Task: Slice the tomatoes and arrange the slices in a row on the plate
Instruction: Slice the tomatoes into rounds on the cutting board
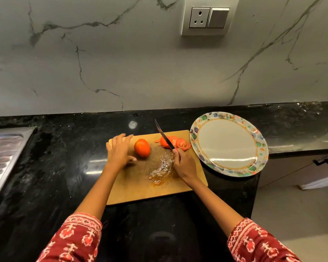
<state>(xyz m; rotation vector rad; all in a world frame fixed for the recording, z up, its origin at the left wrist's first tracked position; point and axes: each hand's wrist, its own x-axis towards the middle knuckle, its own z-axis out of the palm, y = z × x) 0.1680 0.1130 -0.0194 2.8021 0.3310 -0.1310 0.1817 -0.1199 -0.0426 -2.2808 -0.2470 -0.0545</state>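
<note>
A: What are we holding?

B: Our right hand (184, 163) grips the knife (164, 136), blade angled over tomato slices (175, 142) at the far right of the wooden cutting board (140, 190). Our left hand (119, 150) rests open, fingers spread, just left of a whole tomato (142, 147).

A: And the plate?

B: The plate (227, 142) sits right of the board, holding no slices; juice (162, 171) wets the board's middle.

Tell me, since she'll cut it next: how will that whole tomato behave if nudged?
The tomato is round and smooth, so it would probably roll. The cutting board shows a wet patch of juice beside it, so it may slide. The left hand lies open just beside it.
</note>
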